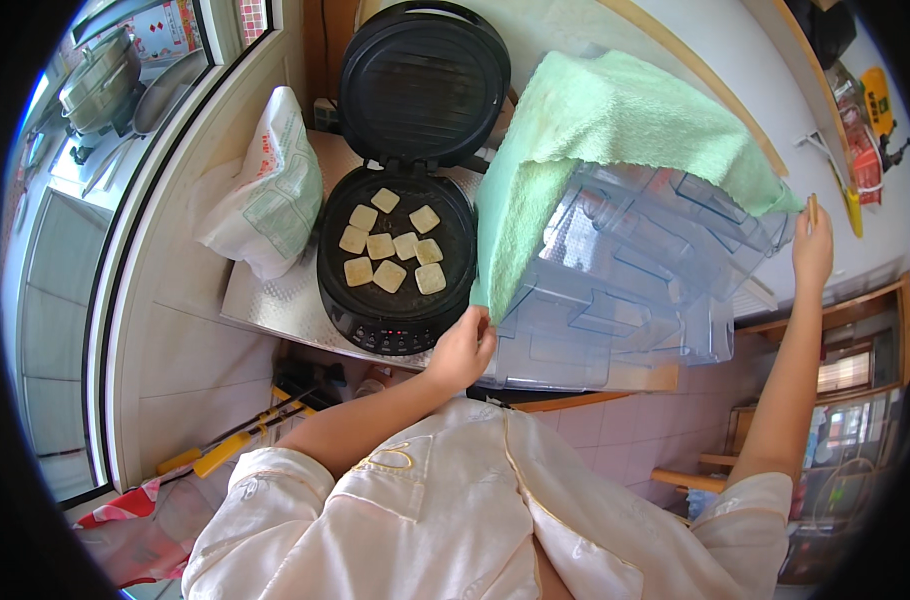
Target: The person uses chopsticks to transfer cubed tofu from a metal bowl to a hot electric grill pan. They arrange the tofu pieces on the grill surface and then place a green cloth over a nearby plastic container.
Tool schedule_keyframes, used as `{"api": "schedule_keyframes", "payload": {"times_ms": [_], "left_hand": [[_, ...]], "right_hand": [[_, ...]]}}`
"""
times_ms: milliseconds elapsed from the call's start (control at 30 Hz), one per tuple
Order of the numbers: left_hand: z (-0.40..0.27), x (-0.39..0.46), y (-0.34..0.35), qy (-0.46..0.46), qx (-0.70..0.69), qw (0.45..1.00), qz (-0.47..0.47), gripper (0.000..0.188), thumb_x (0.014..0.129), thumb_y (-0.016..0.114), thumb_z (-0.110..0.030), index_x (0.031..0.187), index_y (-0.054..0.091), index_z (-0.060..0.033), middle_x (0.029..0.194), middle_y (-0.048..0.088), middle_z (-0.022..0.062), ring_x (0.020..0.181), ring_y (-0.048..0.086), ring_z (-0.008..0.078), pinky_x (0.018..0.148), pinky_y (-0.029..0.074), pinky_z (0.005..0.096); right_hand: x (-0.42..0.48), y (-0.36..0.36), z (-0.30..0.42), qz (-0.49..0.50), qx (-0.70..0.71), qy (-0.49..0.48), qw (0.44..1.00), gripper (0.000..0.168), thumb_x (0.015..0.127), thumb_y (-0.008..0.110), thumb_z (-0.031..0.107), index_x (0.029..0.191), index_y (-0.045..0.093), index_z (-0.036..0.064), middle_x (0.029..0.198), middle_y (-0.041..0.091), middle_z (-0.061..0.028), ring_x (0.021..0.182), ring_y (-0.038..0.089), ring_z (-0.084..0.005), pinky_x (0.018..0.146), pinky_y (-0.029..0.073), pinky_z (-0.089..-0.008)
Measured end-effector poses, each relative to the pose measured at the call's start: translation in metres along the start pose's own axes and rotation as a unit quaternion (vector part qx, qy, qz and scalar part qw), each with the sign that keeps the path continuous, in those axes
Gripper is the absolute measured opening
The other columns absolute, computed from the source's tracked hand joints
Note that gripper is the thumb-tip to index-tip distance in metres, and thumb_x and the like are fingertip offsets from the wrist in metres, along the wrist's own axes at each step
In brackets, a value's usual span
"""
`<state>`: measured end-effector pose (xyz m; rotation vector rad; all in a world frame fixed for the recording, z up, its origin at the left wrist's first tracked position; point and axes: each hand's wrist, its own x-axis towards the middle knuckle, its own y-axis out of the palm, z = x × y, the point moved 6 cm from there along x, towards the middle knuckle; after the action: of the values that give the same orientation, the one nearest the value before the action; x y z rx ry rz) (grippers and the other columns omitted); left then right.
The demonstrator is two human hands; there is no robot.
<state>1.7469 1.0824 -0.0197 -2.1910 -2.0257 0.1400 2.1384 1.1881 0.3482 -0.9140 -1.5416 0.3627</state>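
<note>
My left hand [466,351] grips the near corner of a light green terry towel [635,105]. The towel's far right corner is pinched in my right hand [813,244], which also has a small wooden or tan piece between its fingers. Between my hands the towel drapes over the back and left side of stacked clear plastic drawers or bins [642,285]. Left of them stands a black electric griddle [399,341] with its lid [425,86] raised. Several flat, square pieces of pale food [380,246] lie spread on its lower plate.
A white plastic bag [267,195] with printing stands left of the griddle on a silvery textured surface [264,300]. Behind a glazed frame at the left are a steel pot [102,82] and a pan [166,94]. Yellow-handled tools [222,454] lean below. A wall shelf runs at the upper right.
</note>
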Motion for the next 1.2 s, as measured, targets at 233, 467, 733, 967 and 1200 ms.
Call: {"api": "schedule_keyframes", "payload": {"times_ms": [233,467,733,967,1200], "left_hand": [[-0.017,-0.006,0.015,0.097,0.068,0.989,0.087,0.018,0.080,0.056,-0.008,0.092,0.042,-0.0024,0.084,0.057,0.0199,0.075,0.058,0.0368,0.062,0.046,0.0407],[-0.028,0.003,0.022,0.127,0.160,0.977,0.063,0.013,0.079,0.055,-0.010,0.089,0.047,-0.0056,0.081,0.059,0.0142,0.066,0.058,0.0331,0.054,0.046,0.0415],[-0.039,0.009,0.023,0.171,0.212,0.961,0.052,0.012,0.077,0.058,-0.012,0.086,0.052,-0.0068,0.089,0.055,0.0095,0.073,0.059,0.0290,0.058,0.048,0.0372],[-0.063,0.018,0.016,0.274,0.152,0.950,0.002,0.008,0.076,0.063,-0.007,0.081,0.057,-0.0043,0.106,0.046,0.0129,0.082,0.055,0.0242,0.067,0.048,0.0330],[-0.041,0.049,0.018,-0.015,-0.278,0.960,-0.013,0.051,0.084,0.056,-0.005,0.123,0.023,-0.0024,0.111,0.040,0.0123,0.078,0.057,0.0165,0.065,0.048,0.0265]], "right_hand": [[-0.011,0.005,0.029,-0.001,-0.007,-0.018,1.000,0.027,0.084,0.048,0.022,0.109,0.051,0.011,0.116,0.052,-0.0019,0.097,0.055,-0.0273,0.076,0.046,-0.0387],[-0.018,0.010,0.029,-0.009,-0.002,-0.056,0.998,0.027,0.080,0.053,0.020,0.106,0.051,0.012,0.120,0.050,0.0017,0.094,0.056,-0.0255,0.072,0.047,-0.0381],[-0.027,0.004,0.047,0.001,0.010,-0.069,0.998,0.022,0.075,0.058,0.018,0.096,0.055,0.010,0.119,0.051,0.0016,0.081,0.060,-0.0268,0.065,0.048,-0.0384],[-0.031,-0.006,0.060,-0.005,0.009,-0.066,0.998,0.018,0.072,0.060,0.018,0.087,0.057,0.008,0.118,0.051,0.0016,0.073,0.060,-0.0248,0.059,0.048,-0.0375],[-0.012,-0.041,0.039,-0.067,-0.002,-0.016,0.998,0.020,0.074,0.059,0.020,0.089,0.058,0.008,0.118,0.051,0.0032,0.069,0.060,-0.0223,0.060,0.048,-0.0356]]}}
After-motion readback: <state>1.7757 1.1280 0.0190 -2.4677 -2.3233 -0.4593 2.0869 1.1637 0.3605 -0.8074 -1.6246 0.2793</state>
